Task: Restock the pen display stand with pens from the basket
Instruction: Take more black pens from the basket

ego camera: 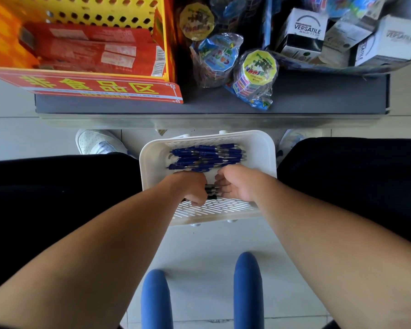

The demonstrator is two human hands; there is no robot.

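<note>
White slotted basket [259,144] holds blue pens [207,155]; your left grip [190,188] and right grip [235,184] reach down into it side by side, both curled round black pens [210,189]

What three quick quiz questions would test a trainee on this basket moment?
1. True or false: the blue pens lie at the far end of the white basket.
2. What do the left hand and right hand grip? A) blue pens B) black pens C) a box
3. Fill in: the basket stands on the ____.
Key: 1 true; 2 B; 3 floor.
</note>
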